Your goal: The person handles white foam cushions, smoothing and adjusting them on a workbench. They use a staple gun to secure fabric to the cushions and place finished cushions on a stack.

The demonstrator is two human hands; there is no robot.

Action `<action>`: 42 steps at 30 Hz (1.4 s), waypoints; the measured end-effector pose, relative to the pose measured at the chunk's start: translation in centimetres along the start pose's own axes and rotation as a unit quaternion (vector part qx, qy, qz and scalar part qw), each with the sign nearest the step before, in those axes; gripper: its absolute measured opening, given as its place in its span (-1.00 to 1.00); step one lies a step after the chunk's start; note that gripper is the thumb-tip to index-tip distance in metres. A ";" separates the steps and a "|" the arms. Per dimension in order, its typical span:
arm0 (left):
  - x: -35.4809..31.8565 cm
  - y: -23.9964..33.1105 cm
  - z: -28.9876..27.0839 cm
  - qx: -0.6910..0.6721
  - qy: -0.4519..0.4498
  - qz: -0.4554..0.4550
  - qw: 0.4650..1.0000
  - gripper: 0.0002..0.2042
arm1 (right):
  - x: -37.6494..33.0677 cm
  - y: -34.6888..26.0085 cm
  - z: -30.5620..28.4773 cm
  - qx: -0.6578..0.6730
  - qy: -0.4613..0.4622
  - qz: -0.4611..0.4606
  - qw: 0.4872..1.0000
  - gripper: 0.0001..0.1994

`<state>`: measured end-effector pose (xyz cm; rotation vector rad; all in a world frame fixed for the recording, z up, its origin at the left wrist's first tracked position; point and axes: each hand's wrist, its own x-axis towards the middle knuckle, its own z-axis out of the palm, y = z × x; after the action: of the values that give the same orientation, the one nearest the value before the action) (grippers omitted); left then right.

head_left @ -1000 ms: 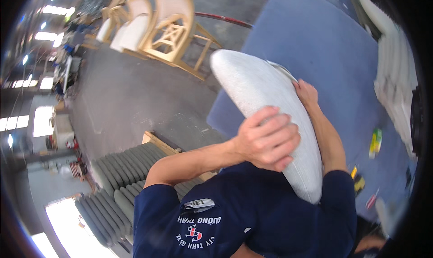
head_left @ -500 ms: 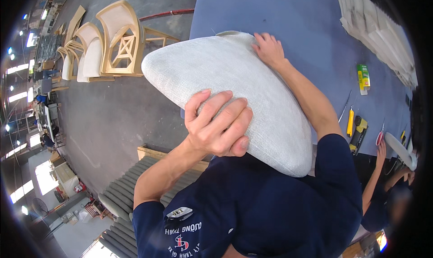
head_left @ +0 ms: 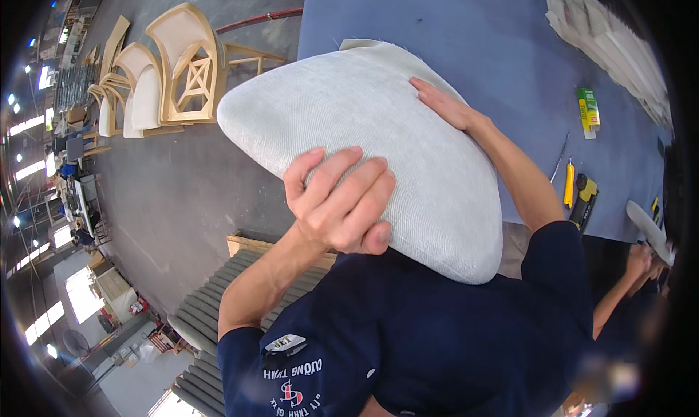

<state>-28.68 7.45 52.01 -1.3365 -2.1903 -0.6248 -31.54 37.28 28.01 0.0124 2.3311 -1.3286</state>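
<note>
A light grey, fabric-covered seat cushion point(head_left: 437, 187) is tilted up in front of my chest. My left hand point(head_left: 338, 202) is closed on its near left edge, the fingers bent over the fabric and the thumb below. Against the cushion's right side lies my right hand point(head_left: 448, 109), its fingers stretched out flat on the cover. A loose fabric flap point(head_left: 368, 45) with a frayed edge sticks out at the far end. The cushion's underside is hidden.
The blue-grey worktable point(head_left: 437, 24) carries a green-and-yellow box point(head_left: 588, 109), a yellow cutter point(head_left: 569, 184), a yellow-and-black tool point(head_left: 584, 202) and white fabric point(head_left: 604, 60). Wooden chairs point(head_left: 186, 64) stand far left. Stacked grey cushions point(head_left: 233, 289) lie near left. Another person's hand point(head_left: 639, 260) holds a grey piece, right.
My right hand has slid back from the far fabric flap along the cushion's right side and flattened. The cushion has shifted slightly left. The co-worker's hand has left the red-handled tool.
</note>
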 end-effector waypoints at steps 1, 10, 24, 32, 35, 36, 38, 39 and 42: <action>0.2 0.0 0.0 0.001 -0.002 -0.003 1.000 -0.48 | -0.1 -0.2 -0.2 0.020 -0.008 0.004 1.000 -0.23; 0.3 0.6 0.0 0.000 0.062 0.004 0.998 -0.49 | -2.9 -1.9 -1.1 0.064 0.002 0.009 0.998 -0.27; -1.4 -2.1 4.1 -0.141 0.338 0.038 0.930 -0.62 | -8.4 -27.6 -1.2 0.127 -0.120 -0.299 0.938 -0.05; 0.3 -3.8 6.1 -0.302 0.500 0.082 0.808 -0.62 | -9.2 -29.3 -2.6 -0.065 -0.084 -0.191 0.976 -0.16; 0.5 -4.2 6.2 -0.338 0.505 0.082 0.790 -0.61 | -9.8 -31.2 -2.6 -0.084 -0.066 -0.138 0.985 -0.23; 0.0 -4.2 6.0 -0.352 0.496 0.076 0.790 -0.63 | -9.9 -31.9 -2.6 -0.080 -0.071 -0.122 0.987 -0.25; -1.2 -4.2 5.7 -0.381 0.477 0.062 0.790 -0.67 | -9.5 -32.1 -3.1 -0.064 -0.091 -0.123 0.986 -0.27; -2.0 -4.5 5.7 -0.366 0.486 0.029 0.793 -0.65 | -9.5 -31.8 -2.9 -0.059 -0.089 -0.131 0.986 -0.28; -5.1 -7.9 6.1 -0.303 0.478 -0.084 0.820 -0.56 | -9.0 -28.9 -1.0 -0.071 -0.038 -0.186 0.979 -0.29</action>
<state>-34.84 4.53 43.13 -0.7530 -1.2827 -1.7219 -30.38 24.54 55.46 -0.5329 2.4353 -1.2949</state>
